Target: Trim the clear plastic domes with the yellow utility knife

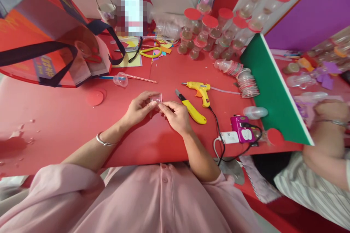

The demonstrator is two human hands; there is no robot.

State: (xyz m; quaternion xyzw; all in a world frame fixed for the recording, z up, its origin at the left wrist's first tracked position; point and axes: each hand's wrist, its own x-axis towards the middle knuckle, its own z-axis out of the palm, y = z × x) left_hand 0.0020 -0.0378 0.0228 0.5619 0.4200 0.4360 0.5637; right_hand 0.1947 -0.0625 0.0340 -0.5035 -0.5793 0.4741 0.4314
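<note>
A small clear plastic cup is held between both hands above the red table. My left hand has its thumb and fingers closed round the cup's left side. My right hand pinches at the cup's lower right edge with thumb and forefinger. Just right of my right hand lies a yellow utility knife. Beyond the knife, a yellow glue gun rests on its side with its nozzle pointing left and a glue stick out of its back.
Assembled cup pieces with red discs stand at the back. Stacked cups lie near a green divider. Scissors lie behind, a large bag at left, a purple power adapter at right. A co-worker's arm is beyond the divider.
</note>
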